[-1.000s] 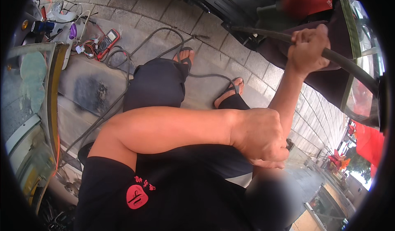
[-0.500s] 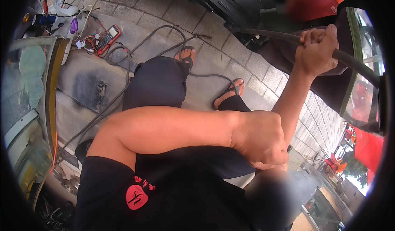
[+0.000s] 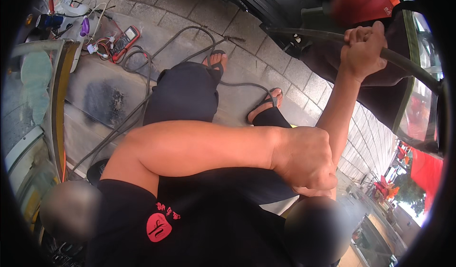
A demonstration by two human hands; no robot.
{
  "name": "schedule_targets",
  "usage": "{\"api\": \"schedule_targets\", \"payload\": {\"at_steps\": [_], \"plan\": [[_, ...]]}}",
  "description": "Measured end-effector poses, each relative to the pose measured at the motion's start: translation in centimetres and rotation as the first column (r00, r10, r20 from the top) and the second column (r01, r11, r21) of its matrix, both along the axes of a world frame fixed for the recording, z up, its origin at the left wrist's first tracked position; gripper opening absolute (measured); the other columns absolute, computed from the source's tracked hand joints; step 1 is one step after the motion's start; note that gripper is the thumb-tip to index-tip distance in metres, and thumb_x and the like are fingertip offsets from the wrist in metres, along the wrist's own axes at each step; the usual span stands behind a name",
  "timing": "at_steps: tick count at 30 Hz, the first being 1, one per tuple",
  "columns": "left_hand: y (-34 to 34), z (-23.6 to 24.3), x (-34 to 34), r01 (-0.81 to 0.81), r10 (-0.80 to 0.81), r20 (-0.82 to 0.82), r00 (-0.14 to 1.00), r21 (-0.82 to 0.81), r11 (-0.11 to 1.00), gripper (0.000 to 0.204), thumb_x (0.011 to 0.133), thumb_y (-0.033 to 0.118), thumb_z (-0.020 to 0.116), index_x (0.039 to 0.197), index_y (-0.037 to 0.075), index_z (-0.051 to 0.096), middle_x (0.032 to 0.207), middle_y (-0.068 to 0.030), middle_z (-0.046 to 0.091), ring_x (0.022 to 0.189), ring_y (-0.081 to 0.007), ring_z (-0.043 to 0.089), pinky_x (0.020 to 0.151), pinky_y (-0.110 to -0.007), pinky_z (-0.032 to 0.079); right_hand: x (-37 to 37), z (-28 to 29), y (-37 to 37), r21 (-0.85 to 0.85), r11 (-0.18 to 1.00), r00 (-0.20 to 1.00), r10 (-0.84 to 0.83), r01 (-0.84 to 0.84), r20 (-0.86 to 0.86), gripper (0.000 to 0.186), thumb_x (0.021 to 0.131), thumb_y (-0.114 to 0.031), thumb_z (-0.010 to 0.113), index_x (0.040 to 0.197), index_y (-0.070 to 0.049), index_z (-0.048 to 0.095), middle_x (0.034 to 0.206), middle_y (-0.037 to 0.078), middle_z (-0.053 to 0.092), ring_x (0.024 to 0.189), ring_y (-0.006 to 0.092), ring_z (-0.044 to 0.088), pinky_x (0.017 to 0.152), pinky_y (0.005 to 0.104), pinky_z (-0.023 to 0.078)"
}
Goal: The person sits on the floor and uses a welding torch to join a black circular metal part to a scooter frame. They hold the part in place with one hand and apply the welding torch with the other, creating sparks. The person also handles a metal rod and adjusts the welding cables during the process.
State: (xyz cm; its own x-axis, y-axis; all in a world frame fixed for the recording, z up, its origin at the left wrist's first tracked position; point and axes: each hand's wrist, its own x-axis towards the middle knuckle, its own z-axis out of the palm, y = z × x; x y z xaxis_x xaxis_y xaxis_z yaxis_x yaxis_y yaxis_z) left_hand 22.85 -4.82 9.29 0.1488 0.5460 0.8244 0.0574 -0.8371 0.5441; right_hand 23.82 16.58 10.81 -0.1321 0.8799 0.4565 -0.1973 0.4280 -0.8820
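Note:
My right hand (image 3: 365,53), raised at the upper right, is closed around a long dark bar (image 3: 411,69). The bar slants from the dark vehicle parts down to the right edge. Across my body lies my left forearm, ending in my closed left hand (image 3: 306,158) beside the right forearm. Its fingertips are turned down and hidden, so I cannot make out what they hold, if anything. A dark cloth panel (image 3: 327,67) with a green edge hangs below and behind the bar.
On the left, a red multimeter (image 3: 126,41) lies by loose wires (image 3: 100,48) and a purple-handled tool (image 3: 84,27). A dark cable (image 3: 164,44) loops over the paving around my sandalled feet. A glass-paned frame (image 3: 59,100) stands at far left. Blurred round patches cover parts of the lower edge.
My left fist has shifted slightly to the right. The right hand and the bar have moved a little up and left. A blurred round patch has appeared at the lower left.

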Motion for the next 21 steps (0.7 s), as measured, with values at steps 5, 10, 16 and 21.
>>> {"api": "schedule_targets", "payload": {"at_steps": [5,10,16,21], "plan": [[0.9,-0.2,0.5,-0.019,0.017,0.062,0.998,0.033,0.999,0.038,0.09,0.032,0.073,0.065,0.011,0.054,0.054,-0.0035,0.058,0.05,-0.0235,0.063,0.043,-0.036,0.046,-1.2,-3.9,0.0,-0.018,0.996,0.996,-0.084,0.084,0.002,0.046,0.1,-0.016,0.064,0.059,-0.008,0.045,0.052,0.002,0.041,0.043,0.0133,0.037,0.047,0.0322,0.039],[0.4,-0.2,-0.1,-0.015,0.015,-0.013,1.0,0.018,1.0,0.038,0.091,0.032,0.072,0.065,0.011,0.054,0.053,-0.0031,0.057,0.05,-0.0234,0.064,0.043,-0.036,0.046,-0.3,0.0,-1.5,0.034,0.999,1.0,0.021,-0.021,0.007,0.042,0.102,-0.011,0.059,0.062,-0.007,0.043,0.054,0.001,0.037,0.045,0.0124,0.035,0.048,0.0336,0.04],[0.3,-0.2,-0.1,-0.008,0.008,-0.039,0.999,0.013,1.0,0.037,0.091,0.031,0.072,0.065,0.011,0.055,0.053,-0.0031,0.057,0.051,-0.0228,0.064,0.044,-0.036,0.047,-0.1,-0.4,0.2,0.032,0.997,0.997,0.073,-0.074,0.031,0.042,0.101,-0.016,0.062,0.062,-0.005,0.049,0.053,0.004,0.046,0.044,0.0124,0.041,0.046,0.0323,0.042],[0.7,-0.1,0.2,-0.009,0.009,0.018,1.0,0.033,0.999,0.037,0.09,0.031,0.072,0.065,0.011,0.055,0.051,-0.0034,0.056,0.049,-0.0233,0.064,0.044,-0.036,0.047,-1.5,-2.3,0.4,-0.056,0.997,0.999,-0.045,0.046,0.019,0.042,0.101,-0.015,0.062,0.062,-0.004,0.05,0.054,0.004,0.046,0.043,0.0121,0.04,0.045,0.0321,0.041]]}}
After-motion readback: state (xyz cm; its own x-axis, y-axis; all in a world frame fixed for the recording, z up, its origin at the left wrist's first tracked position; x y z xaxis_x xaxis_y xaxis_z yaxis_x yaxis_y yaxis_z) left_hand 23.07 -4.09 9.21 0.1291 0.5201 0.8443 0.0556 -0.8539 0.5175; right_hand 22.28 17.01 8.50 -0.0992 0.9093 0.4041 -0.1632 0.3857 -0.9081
